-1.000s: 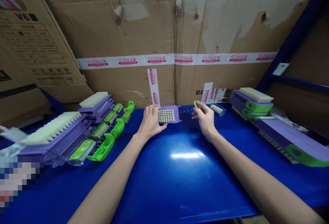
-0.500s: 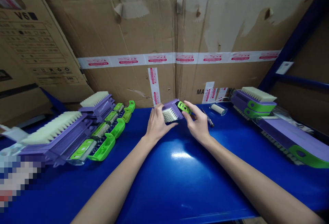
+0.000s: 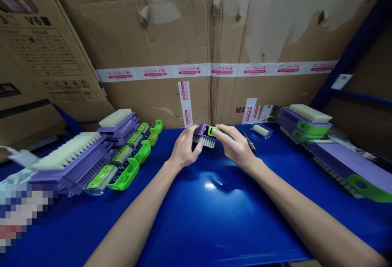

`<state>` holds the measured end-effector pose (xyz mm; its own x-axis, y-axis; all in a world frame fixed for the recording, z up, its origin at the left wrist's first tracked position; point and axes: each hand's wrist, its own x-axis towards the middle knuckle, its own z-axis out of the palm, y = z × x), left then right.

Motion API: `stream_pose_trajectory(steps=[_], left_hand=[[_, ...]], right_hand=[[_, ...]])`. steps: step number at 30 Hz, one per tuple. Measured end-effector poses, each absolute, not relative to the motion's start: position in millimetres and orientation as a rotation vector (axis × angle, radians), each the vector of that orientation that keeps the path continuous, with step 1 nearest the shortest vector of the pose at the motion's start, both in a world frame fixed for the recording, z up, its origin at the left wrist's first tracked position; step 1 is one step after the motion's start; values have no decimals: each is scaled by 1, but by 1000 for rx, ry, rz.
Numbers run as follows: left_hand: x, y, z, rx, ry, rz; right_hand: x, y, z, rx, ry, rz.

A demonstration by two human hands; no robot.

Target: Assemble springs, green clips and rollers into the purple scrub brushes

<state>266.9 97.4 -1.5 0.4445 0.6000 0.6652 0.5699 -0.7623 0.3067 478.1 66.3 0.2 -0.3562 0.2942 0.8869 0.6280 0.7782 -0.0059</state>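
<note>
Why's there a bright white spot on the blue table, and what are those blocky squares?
Head view: the white spot looks like light glaring off the glossy blue table. Head view: the blocky squares are pixelation over the lower left; the far upper-right corner fades dark.

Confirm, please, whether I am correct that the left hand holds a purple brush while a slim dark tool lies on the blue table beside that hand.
Not quite: in the head view, the slim dark tool lies on the blue table beside the right hand; the left hand holds the purple brush.
</note>
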Motion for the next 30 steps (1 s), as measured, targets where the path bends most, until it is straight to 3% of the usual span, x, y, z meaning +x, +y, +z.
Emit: stream_pose_trajectory(steps=[5,11,30], left_hand=[[267,98,0,2607,1059,1272],[267,101,-1,2769,1093,1076],[262,117,-15,2706,1031,1165]], right_hand=[[480,67,0,-641,-1999,-521],[480,68,-2,-620,-2035,-520],[476,61,8,-748,-1970,-723]])
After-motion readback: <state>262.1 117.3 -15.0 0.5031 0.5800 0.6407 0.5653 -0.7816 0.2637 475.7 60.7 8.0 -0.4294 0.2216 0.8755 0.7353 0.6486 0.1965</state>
